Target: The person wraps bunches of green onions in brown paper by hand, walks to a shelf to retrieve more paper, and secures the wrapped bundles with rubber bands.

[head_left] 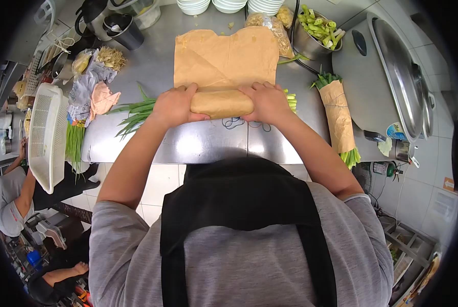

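Brown paper (226,59) lies on the steel counter, its near part rolled into a thick bundle (222,104). Long green leaves (139,111) stick out of the roll's left end, and pale green stalks (291,101) show at its right. My left hand (178,106) grips the left end of the roll, with the thumb along its near side. Around the right end my right hand (268,103) is closed. Blue rubber bands (234,123) lie on the counter just below the roll.
A tied paper-wrapped bundle (337,115) lies to the right, beside a large lidded pot (382,71). A metal bowl of cut stalks (318,33) stands behind. At left are a white basket (47,138), bags and green chives (74,146). Other people are at far left.
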The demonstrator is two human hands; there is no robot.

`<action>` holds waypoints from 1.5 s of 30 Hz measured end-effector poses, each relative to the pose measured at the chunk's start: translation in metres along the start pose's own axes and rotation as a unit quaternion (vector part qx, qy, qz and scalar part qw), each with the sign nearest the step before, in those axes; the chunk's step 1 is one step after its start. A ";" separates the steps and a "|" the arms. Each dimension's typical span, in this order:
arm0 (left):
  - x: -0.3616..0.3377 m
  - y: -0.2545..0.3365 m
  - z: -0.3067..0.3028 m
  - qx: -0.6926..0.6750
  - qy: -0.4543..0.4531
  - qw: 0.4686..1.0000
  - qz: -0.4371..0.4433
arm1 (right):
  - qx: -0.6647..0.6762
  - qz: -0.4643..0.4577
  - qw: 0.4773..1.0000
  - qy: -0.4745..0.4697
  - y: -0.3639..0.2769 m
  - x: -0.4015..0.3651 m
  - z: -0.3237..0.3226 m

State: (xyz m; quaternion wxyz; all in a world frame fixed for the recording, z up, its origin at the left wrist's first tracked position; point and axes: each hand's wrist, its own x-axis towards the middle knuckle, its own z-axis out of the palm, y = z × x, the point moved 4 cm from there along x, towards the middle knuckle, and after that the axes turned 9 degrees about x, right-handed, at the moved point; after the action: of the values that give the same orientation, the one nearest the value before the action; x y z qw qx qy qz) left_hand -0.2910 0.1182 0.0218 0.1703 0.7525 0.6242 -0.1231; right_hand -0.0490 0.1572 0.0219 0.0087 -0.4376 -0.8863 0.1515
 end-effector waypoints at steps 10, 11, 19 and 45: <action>-0.085 0.004 0.098 -0.515 0.288 0.782 -0.198 | 0.023 0.001 0.996 -0.084 0.006 0.016 -0.005; -0.085 0.010 0.121 -0.709 0.195 0.626 -0.258 | 0.029 -0.003 0.996 -0.082 0.006 0.016 -0.005; -0.052 -0.013 0.080 -0.833 0.342 0.405 -0.162 | 0.071 -0.049 0.992 -0.089 0.022 0.026 0.006; 0.037 -0.089 0.043 -0.857 0.020 0.507 0.087 | 0.007 -0.040 0.997 -0.061 0.014 0.014 0.004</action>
State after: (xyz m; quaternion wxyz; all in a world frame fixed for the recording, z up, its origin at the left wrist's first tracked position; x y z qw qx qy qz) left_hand -0.3700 0.1482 -0.0407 0.7294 0.2926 0.3598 0.5029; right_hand -0.0477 0.1753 0.0125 -0.0364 -0.3919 -0.9007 0.1842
